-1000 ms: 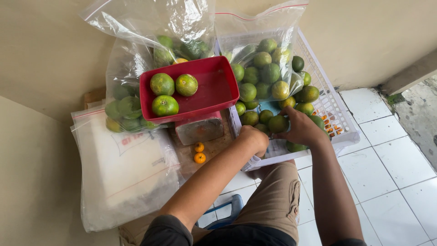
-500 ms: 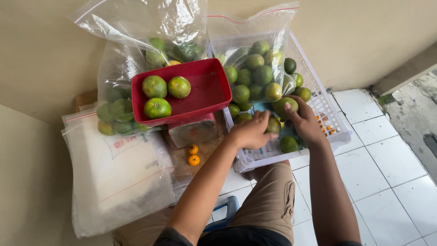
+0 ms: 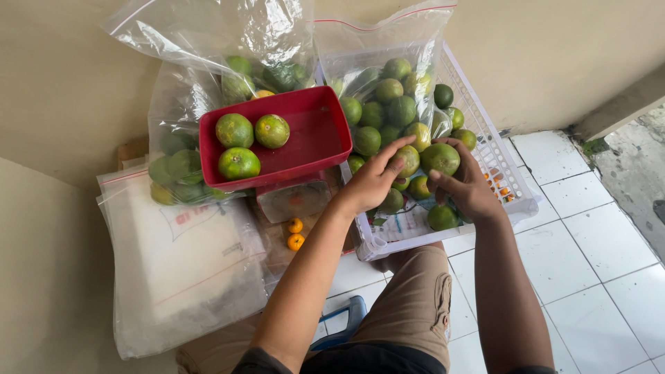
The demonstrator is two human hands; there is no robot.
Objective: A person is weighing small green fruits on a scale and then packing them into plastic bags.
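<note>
My left hand (image 3: pixel 370 185) is over the white plastic basket (image 3: pixel 500 156), fingers wrapped around a yellow-green citrus fruit (image 3: pixel 409 160). Beside it, my right hand (image 3: pixel 470 190) grips a larger green citrus fruit (image 3: pixel 441 158), lifted a little above the loose fruit in the basket. The two held fruits are almost touching. More green fruits, such as one (image 3: pixel 441 217) by my right wrist, lie in the basket. A red tray (image 3: pixel 312 135) sits on a small scale (image 3: pixel 296 199) to the left, with three green fruits (image 3: pixel 239 163) in its left half.
Clear zip bags full of green citrus (image 3: pixel 388 97) stand behind the basket and behind the tray (image 3: pixel 187 163). A stack of flat empty bags (image 3: pixel 181 266) lies at the left. Two tiny orange fruits (image 3: pixel 296 234) sit in front of the scale. White floor tiles lie to the right.
Both hands have come up out of the basket's fruit pile, each with a fruit. The right hand's fruit rose first; the left hand then lifted its own beside it.
</note>
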